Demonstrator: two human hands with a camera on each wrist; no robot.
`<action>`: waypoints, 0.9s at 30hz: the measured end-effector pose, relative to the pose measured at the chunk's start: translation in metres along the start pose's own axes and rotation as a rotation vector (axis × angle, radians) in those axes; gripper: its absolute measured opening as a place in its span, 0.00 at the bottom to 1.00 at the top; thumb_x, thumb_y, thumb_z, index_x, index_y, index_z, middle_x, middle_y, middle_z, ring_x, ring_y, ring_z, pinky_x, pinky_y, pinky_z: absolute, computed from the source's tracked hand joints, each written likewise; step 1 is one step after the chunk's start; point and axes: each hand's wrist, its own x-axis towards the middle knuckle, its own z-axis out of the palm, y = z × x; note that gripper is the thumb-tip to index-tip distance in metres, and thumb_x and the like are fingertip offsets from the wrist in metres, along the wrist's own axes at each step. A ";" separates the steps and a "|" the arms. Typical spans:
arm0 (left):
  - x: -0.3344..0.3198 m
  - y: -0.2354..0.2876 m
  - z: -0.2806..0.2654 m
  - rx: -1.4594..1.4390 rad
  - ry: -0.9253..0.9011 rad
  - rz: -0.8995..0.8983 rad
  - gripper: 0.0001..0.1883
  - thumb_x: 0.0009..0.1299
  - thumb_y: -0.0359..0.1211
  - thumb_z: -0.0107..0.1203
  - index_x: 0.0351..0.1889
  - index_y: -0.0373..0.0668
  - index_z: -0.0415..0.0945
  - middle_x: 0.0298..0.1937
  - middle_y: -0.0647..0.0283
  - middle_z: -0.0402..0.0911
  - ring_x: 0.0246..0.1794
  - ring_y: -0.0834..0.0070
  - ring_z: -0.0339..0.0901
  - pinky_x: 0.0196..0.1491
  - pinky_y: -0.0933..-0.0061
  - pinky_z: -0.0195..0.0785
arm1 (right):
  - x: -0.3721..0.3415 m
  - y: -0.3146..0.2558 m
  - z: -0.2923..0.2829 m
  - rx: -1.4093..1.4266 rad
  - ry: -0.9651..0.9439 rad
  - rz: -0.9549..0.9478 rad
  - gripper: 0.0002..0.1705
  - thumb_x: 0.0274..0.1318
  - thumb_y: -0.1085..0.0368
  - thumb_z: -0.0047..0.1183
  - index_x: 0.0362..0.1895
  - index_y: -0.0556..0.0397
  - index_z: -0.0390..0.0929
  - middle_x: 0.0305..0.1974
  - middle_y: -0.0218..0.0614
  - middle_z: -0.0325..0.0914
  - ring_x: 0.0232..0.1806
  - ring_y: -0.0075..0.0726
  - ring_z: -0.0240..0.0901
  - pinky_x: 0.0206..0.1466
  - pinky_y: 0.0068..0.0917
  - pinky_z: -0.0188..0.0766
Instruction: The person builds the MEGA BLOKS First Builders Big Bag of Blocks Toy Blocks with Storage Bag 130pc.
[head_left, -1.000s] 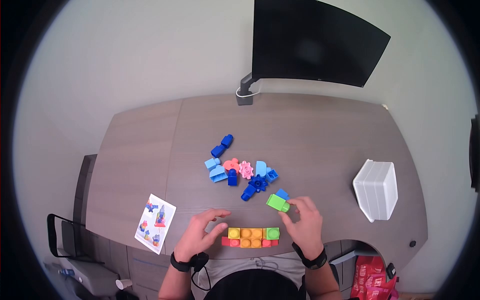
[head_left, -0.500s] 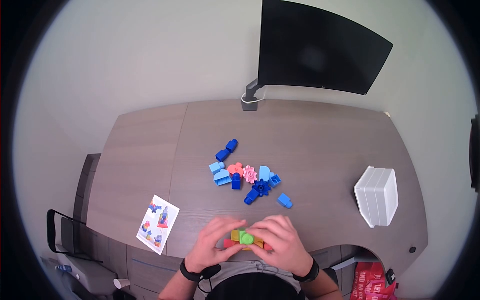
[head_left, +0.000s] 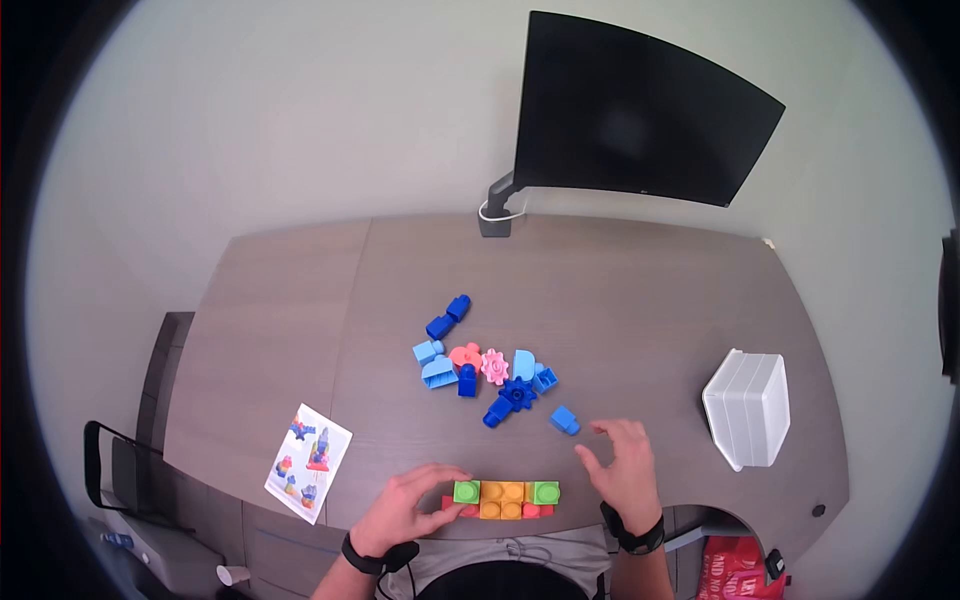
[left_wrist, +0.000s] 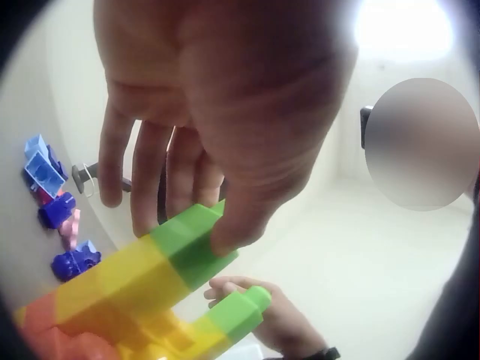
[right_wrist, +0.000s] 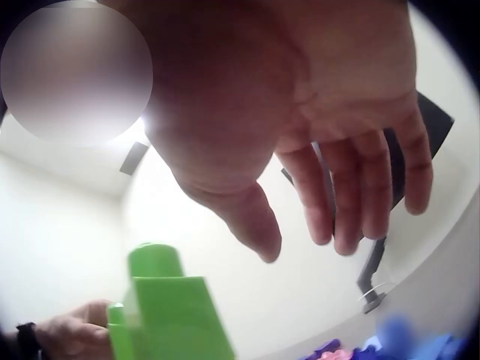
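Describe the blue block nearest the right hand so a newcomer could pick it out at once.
On the grey-brown desk, find the cluster of loose toy pieces. Between it and the right hand lies a single blue block. Unlike the other blue pieces, it sits alone, with bare desk all round.

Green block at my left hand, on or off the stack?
On: the green block sits atop the yellow block, no gap visible.

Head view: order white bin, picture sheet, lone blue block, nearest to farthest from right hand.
1. Lone blue block: ahead-left of the right hand.
2. White bin: to the hand's right.
3. Picture sheet: far left, past the left hand.
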 end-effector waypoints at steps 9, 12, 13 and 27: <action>0.014 -0.031 -0.017 0.120 0.068 0.034 0.32 0.73 0.42 0.78 0.73 0.45 0.82 0.69 0.52 0.89 0.69 0.49 0.86 0.71 0.52 0.79 | 0.022 0.042 0.048 -0.126 -0.216 -0.009 0.25 0.59 0.59 0.78 0.59 0.49 0.88 0.56 0.42 0.87 0.59 0.59 0.84 0.61 0.53 0.83; 0.040 -0.063 -0.027 0.268 0.120 0.020 0.33 0.75 0.40 0.75 0.76 0.45 0.80 0.70 0.50 0.86 0.65 0.45 0.87 0.68 0.51 0.81 | 0.047 0.036 0.062 -0.069 -0.338 -0.139 0.26 0.60 0.60 0.77 0.62 0.47 0.87 0.57 0.40 0.86 0.61 0.56 0.84 0.60 0.52 0.84; 0.055 -0.070 -0.023 0.320 0.129 -0.017 0.33 0.75 0.39 0.75 0.77 0.45 0.79 0.69 0.50 0.85 0.64 0.45 0.87 0.65 0.50 0.81 | 0.054 0.028 0.068 -0.035 -0.375 -0.131 0.26 0.61 0.61 0.76 0.62 0.46 0.87 0.58 0.39 0.86 0.61 0.55 0.85 0.60 0.51 0.85; 0.124 -0.104 0.016 0.670 0.242 -0.070 0.17 0.68 0.34 0.79 0.54 0.46 0.91 0.57 0.56 0.88 0.50 0.54 0.91 0.50 0.51 0.85 | 0.087 -0.003 0.098 -0.055 -0.565 -0.438 0.16 0.61 0.64 0.74 0.53 0.48 0.88 0.58 0.37 0.85 0.60 0.51 0.86 0.58 0.50 0.87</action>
